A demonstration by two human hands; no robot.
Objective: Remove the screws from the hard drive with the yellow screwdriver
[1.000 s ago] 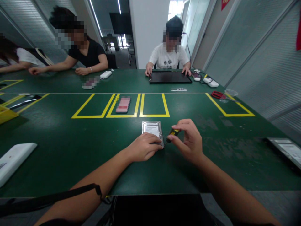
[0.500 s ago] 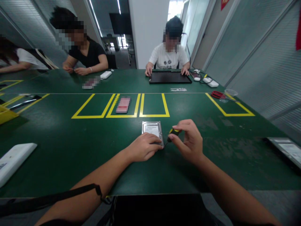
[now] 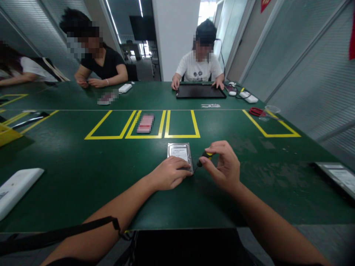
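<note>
A silver hard drive [image 3: 179,150] with a white label lies flat on the green table in front of me. My left hand [image 3: 172,173] rests over its near part and grips it, fingers at the right edge, hiding much of the near half. Between the thumb and fingers of my right hand [image 3: 224,165] is a small black-and-yellow screwdriver [image 3: 205,158], held at a tilt. Its thin shaft points down and left to the drive's near right corner. Whether the tip sits in a screw is too small to tell.
Yellow tape [image 3: 181,136] outlines areas beyond the drive; a pink phone [image 3: 145,123] lies in one. A white device [image 3: 19,188] is at left, a dark-framed panel [image 3: 340,177] at right, red-handled scissors [image 3: 257,111] farther back. People sit opposite, one with a black panel [image 3: 201,91].
The screwdriver handle has turned slightly in my right fingers, and its yellow marking shows differently. My left hand and the hard drive have stayed in place.
</note>
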